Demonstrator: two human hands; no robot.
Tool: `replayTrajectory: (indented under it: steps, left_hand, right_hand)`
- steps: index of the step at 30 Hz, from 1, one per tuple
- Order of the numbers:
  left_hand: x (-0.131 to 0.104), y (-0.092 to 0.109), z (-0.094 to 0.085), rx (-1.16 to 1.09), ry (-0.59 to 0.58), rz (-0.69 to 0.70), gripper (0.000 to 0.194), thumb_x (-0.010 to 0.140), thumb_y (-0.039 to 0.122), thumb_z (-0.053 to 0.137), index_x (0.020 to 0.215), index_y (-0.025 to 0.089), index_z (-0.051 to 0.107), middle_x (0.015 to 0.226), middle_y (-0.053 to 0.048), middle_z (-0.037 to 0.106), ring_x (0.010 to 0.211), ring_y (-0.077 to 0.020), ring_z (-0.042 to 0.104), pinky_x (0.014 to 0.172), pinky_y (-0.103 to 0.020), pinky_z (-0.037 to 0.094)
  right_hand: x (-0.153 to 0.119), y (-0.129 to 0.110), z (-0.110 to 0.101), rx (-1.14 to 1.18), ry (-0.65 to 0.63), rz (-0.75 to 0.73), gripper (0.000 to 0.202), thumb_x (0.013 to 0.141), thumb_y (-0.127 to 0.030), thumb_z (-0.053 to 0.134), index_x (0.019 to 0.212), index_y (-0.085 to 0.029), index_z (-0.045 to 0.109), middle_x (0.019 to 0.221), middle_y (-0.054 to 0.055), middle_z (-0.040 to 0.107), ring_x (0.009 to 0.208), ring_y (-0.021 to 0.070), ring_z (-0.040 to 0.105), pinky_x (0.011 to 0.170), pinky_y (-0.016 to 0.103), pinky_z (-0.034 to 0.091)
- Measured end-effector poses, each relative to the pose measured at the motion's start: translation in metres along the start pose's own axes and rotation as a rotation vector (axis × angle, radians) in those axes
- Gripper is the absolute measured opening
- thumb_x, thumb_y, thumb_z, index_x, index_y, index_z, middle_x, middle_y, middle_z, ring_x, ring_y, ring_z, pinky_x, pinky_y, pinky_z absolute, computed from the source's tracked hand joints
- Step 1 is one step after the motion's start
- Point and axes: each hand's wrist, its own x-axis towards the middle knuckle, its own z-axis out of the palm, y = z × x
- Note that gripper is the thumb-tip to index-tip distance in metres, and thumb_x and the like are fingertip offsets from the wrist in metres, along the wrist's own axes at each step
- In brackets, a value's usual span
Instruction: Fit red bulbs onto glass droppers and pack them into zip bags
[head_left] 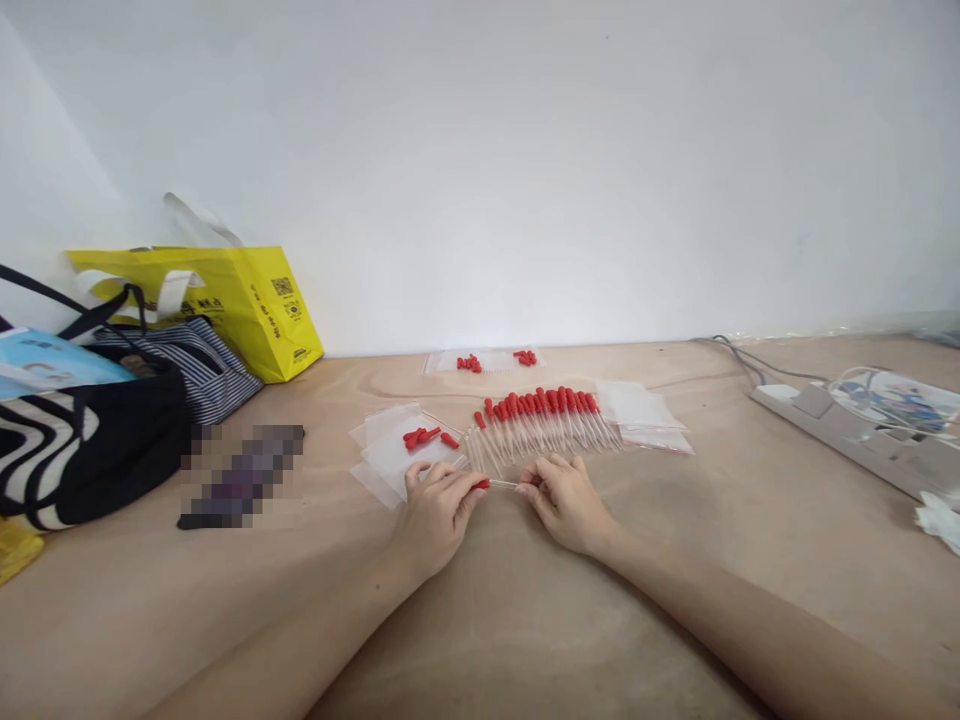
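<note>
My left hand [436, 510] is closed on a red rubber bulb [481, 484], its tip showing past the fingers. My right hand [564, 500] pinches a thin clear glass dropper tube [504, 484] that runs across to the bulb. Whether the tube's end sits inside the bulb is too small to tell. Just beyond my hands lies a row of droppers [551, 415], red bulbs facing the wall; a few tubes [484, 450] at its left end have no bulb. Several loose red bulbs [427, 436] rest on clear zip bags [381, 458] beside my left hand.
More zip bags [646, 412] lie right of the row. By the wall is another bag [442, 362] with red bulbs [469, 364]. On the left stand a yellow bag [277, 330], a black bag [97, 440] and a blurred dark object [244, 478]. A power strip [840, 435] with cables lies right.
</note>
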Motion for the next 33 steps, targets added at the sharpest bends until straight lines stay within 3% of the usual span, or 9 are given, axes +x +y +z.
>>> replayTrajectory:
  steps: [8,15,27,33]
  left_hand:
    - [-0.0007,0.0050,-0.0014,-0.080,0.035,-0.009,0.015,0.084,0.023,0.043,0.080,0.021,0.057,0.070,0.003,0.064,0.072,-0.0142,0.055,0.082,-0.036,0.021]
    - [-0.0018,0.0057,-0.0021,-0.108,0.006,0.055,0.015,0.084,0.025,0.044,0.077,0.020,0.057,0.068,0.003,0.063,0.070,-0.0140,0.054,0.087,-0.038,0.018]
    - [-0.0013,0.0081,-0.0019,-0.099,-0.051,0.125,0.017,0.083,0.025,0.044,0.073,0.020,0.056,0.064,0.003,0.063,0.069,-0.0137,0.054,0.087,-0.039,0.019]
    - [0.0014,0.0025,0.0001,-0.111,-0.050,0.067,0.016,0.084,0.026,0.043,0.078,0.021,0.057,0.070,0.004,0.065,0.071,-0.0133,0.054,0.089,-0.039,0.017]
  right_hand:
    - [-0.0022,-0.0004,0.0004,0.061,0.019,-0.224,0.021,0.085,-0.023,0.041,0.085,-0.020,0.062,0.067,0.003,0.058,0.068,0.0142,0.043,0.063,0.027,0.029]
    - [-0.0040,-0.0018,-0.0013,-0.085,0.103,-0.382,0.022,0.079,-0.012,0.042,0.085,-0.018,0.062,0.065,0.004,0.054,0.067,0.0154,0.035,0.063,0.030,0.025]
    - [-0.0034,-0.0065,0.0030,-0.064,0.078,-0.423,0.021,0.082,-0.017,0.040,0.080,-0.016,0.062,0.063,0.004,0.052,0.067,0.0153,0.035,0.062,0.029,0.027]
    - [0.0013,-0.0045,0.0002,-0.073,0.061,-0.401,0.022,0.085,-0.022,0.040,0.085,-0.017,0.061,0.068,0.005,0.054,0.070,0.0156,0.037,0.064,0.029,0.028]
